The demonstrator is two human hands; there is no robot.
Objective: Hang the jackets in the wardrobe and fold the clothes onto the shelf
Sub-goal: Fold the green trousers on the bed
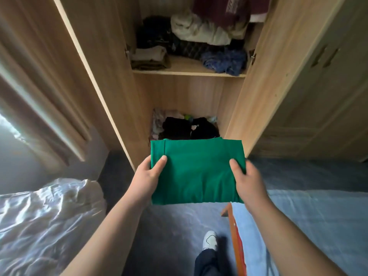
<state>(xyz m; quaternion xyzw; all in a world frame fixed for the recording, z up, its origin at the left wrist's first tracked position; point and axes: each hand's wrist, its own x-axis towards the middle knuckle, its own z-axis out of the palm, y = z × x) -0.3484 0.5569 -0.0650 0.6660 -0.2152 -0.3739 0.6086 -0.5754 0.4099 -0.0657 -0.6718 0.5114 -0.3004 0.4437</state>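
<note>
Left hand [148,177] and right hand [248,181] clamped opposite edges of a folded green garment [196,172], thumbs on top, fingers hidden beneath, held level before the open wardrobe [179,92]. Beyond lay dark clothes on the wardrobe floor [189,127]; farther up, the shelf [187,71] was crowded with heaped clothes. Likely risk: sliding the garment into that clutter could undo its folds.

A green garment [196,172] — folded into a flat rectangle — held level in front of the open wardrobe [187,92], below its shelf [187,72] of heaped, rumpled clothes [191,42]
</note>
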